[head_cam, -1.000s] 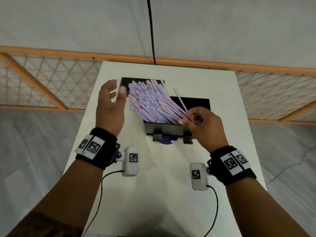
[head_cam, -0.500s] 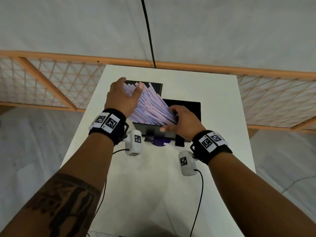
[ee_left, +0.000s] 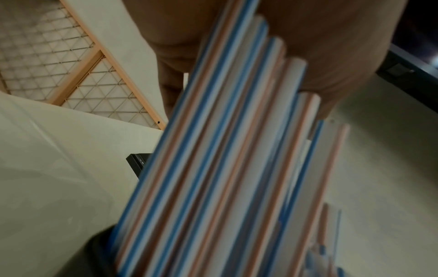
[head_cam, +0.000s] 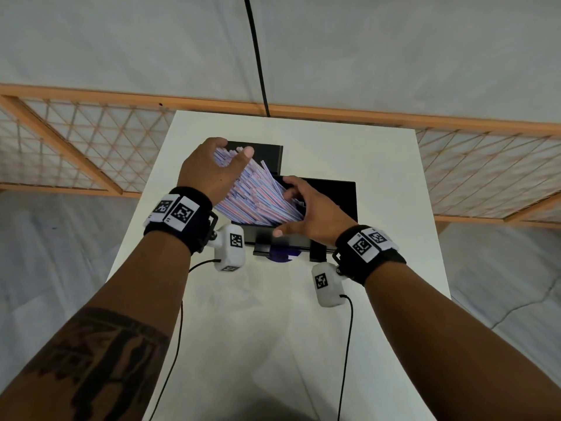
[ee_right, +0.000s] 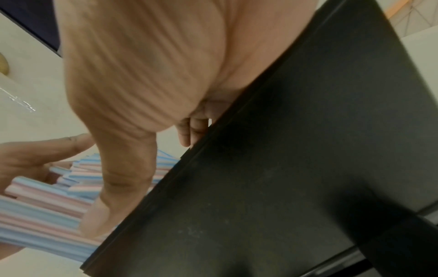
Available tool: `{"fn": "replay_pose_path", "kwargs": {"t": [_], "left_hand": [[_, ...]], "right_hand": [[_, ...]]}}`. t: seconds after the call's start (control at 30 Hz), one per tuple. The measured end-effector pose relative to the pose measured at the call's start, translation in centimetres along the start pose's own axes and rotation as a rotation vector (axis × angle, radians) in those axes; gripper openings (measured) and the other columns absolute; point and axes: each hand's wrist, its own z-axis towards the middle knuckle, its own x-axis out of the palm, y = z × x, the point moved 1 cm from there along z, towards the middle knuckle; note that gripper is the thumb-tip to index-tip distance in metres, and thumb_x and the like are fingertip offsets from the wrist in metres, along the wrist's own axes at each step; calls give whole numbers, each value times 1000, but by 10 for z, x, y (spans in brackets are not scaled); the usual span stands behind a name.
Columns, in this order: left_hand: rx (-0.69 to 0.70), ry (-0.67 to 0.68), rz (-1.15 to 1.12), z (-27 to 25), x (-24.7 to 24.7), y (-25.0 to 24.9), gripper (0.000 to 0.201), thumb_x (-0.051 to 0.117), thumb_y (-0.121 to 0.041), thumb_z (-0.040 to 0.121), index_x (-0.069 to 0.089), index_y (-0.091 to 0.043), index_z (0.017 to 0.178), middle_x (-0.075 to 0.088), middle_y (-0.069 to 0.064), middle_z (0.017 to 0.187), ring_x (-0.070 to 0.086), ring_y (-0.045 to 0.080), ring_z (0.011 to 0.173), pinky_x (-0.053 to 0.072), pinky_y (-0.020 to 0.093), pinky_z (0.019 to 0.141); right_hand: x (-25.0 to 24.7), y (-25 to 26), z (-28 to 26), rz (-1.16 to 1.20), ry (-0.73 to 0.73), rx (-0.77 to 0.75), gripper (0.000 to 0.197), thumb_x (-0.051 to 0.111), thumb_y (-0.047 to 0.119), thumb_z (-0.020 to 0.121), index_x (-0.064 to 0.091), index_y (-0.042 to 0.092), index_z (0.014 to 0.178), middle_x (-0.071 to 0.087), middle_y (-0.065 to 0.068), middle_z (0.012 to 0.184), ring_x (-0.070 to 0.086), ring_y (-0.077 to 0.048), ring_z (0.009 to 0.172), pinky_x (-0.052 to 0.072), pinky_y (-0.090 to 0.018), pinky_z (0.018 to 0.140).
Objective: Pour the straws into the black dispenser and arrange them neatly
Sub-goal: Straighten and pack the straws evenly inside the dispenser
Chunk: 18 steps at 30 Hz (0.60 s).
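A thick bundle of pink, blue and white striped straws (head_cam: 255,196) leans up and to the left out of the black dispenser (head_cam: 337,196). My left hand (head_cam: 233,148) grips the bundle's upper ends, thumb on one side and fingers on the other. The left wrist view shows the straws (ee_left: 225,159) running along my palm. My right hand (head_cam: 283,212) rests on the dispenser, its fingers against the lower right side of the bundle and its thumb at the front rim. In the right wrist view the thumb (ee_right: 118,178) lies beside the black wall (ee_right: 284,178).
The dispenser stands at the far middle of a white table (head_cam: 243,329). A flat black piece (head_cam: 267,153) lies just behind it, and something purple (head_cam: 282,256) shows under its front. A wooden lattice rail (head_cam: 76,141) runs beyond the table. A black cable (head_cam: 258,56) hangs down.
My left hand came in from the side and closed round the straws' upper ends. My right hand no longer holds the single straw and now rests against the bundle in the dispenser.
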Motion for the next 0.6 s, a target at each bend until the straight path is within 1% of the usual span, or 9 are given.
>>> {"fn": "replay_pose_path", "kwargs": {"t": [0.03,0.1,0.13,0.2,0.27,0.33,0.43,0.53,0.6], "left_hand": [[4,-4,-2,0,0,0,70,54,-72,86,53,-23,136,60,-1,134,56,20,121,41,32,102],[14,-17,-10,1,1,0,64,56,-71,86,57,-23,129,63,-3,127,59,18,114,42,29,96],[21,-23,-17,1,1,1,62,57,-70,85,59,-24,125,65,-4,123,60,17,111,43,28,94],[38,-33,-33,0,1,1,55,59,-69,85,63,-24,116,68,-7,112,63,14,103,45,27,89],[53,-36,-40,-2,2,1,49,60,-65,87,65,-22,110,68,-7,103,64,14,95,47,27,86],[68,-39,-40,-4,2,0,46,60,-63,88,65,-22,107,68,-7,98,63,12,90,46,27,84],[89,-69,-19,-6,2,-1,37,60,-58,91,64,-23,101,65,-8,96,59,11,88,42,24,81],[112,-94,-31,-5,4,0,26,63,-46,93,68,-21,96,68,-6,95,61,13,87,43,24,78],[127,-94,-52,-5,5,1,22,63,-40,93,70,-19,95,70,-5,96,64,14,89,47,26,79]], "right_hand": [[1,0,2,-20,11,6,111,92,50,62,30,31,153,50,10,126,52,-12,123,43,-35,111],[4,2,6,-73,31,-1,105,90,56,60,36,36,149,45,9,128,51,-14,120,46,-44,109],[6,3,8,-102,36,-15,103,88,59,59,39,37,147,43,8,129,50,-15,120,46,-46,108],[9,3,12,-124,37,-33,107,84,68,55,41,34,147,38,9,131,47,-16,123,44,-47,110],[12,3,15,-118,41,-44,109,81,72,53,42,32,146,36,12,135,47,-16,125,42,-47,111],[14,3,16,-94,59,-54,105,83,69,54,43,33,144,36,14,136,47,-15,125,42,-47,112],[13,4,16,-70,73,-39,99,90,57,58,41,32,141,41,13,134,51,-13,121,47,-45,108],[13,3,16,-47,74,13,108,95,47,58,29,35,143,53,10,129,58,-12,115,51,-43,104],[14,5,17,-27,69,18,114,96,43,57,22,40,144,54,9,130,58,-13,117,51,-43,104]]}}
